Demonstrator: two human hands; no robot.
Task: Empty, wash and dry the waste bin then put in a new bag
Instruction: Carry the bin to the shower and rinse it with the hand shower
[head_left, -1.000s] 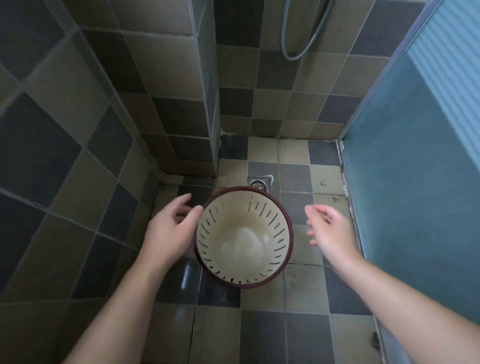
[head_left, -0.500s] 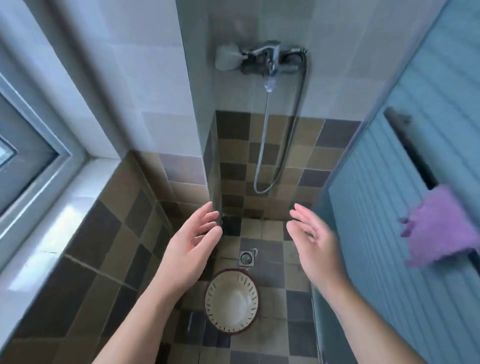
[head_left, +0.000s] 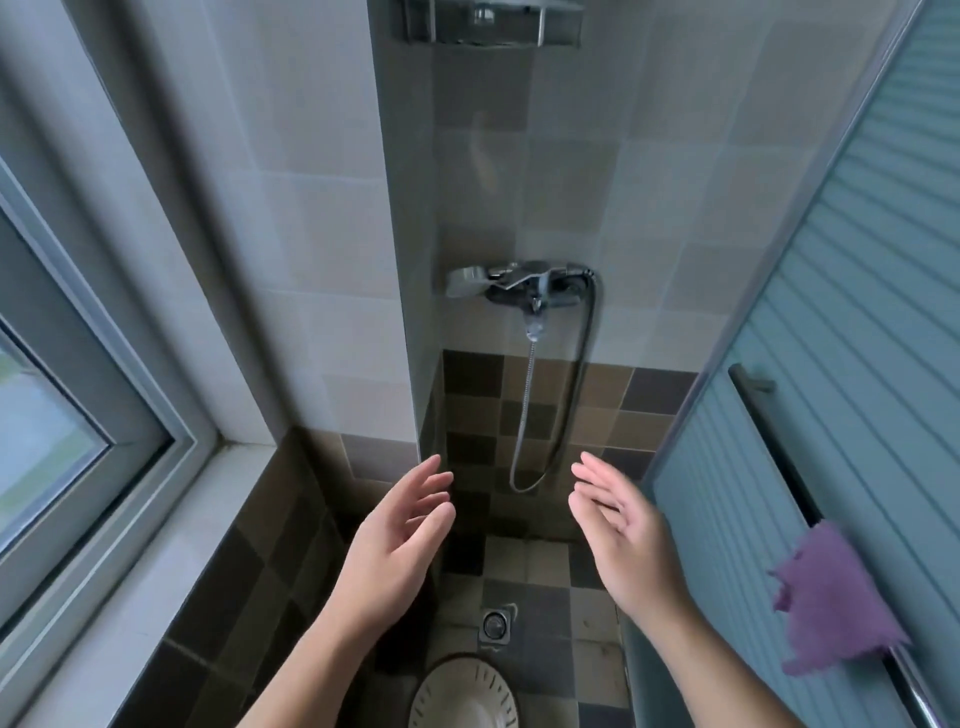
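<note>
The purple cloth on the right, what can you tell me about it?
The purple cloth looks soft and fuzzy, with a ragged, crumpled edge. It hangs draped over the metal bar fixed to the blue ribbed door, low on the right. Only the bar and the door touch it. Neither hand is on it, and it looks a little blurred.

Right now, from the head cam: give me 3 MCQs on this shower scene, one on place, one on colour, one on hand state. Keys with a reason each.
1. Where is the waste bin?
A. on the window sill
B. on the floor, nearer the camera than the drain
C. hung on the door rail

2. What colour is the cloth on the door rail?
A. purple
B. yellow
C. white

3. What are the hands doing?
A. both gripping the bin
B. one on the tap
C. both open, holding nothing

Key: 1 B, it stands on the tiles just below the drain. 2 A, plainly purple. 3 C, left hand and right hand hang open in the air.
</note>
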